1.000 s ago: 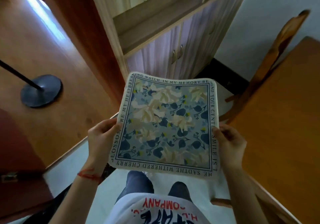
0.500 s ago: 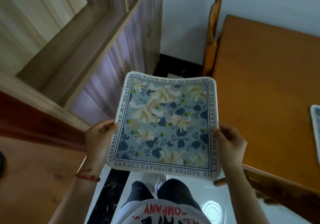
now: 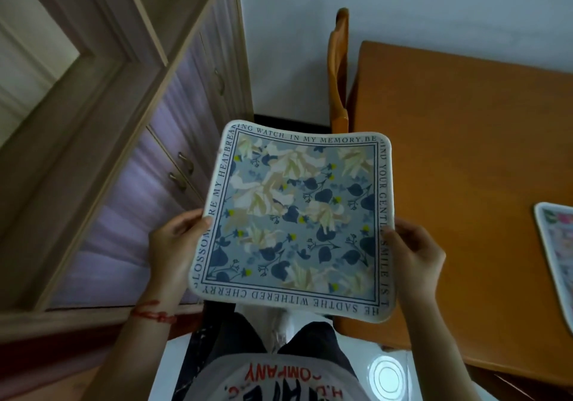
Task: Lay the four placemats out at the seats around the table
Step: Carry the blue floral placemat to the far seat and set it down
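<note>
Hands held a blue floral placemat (image 3: 297, 221) flat and face up at the centre of the frame, in the air above the person's legs and just left of the desk (image 3: 465, 183). The left hand (image 3: 176, 245) gripped the mat's left edge, thumb on the lettered border and fingers curled beneath it; a red string bracelet (image 3: 152, 314) circled that wrist. The right hand (image 3: 415, 255) pinched the right edge in the same way, thumb on top. The mat's right side overlapped the orange wooden desk's left edge in the picture; whether it touched the wood could not be told. A second placemat (image 3: 558, 252) with a pinkish print lay on the desk at the right edge of the frame, partly cut off. A wooden chair (image 3: 338, 69) stood against the desk's upper-left corner, and a cabinet (image 3: 173, 158) with purple-tinted doors filled the left side.
</note>
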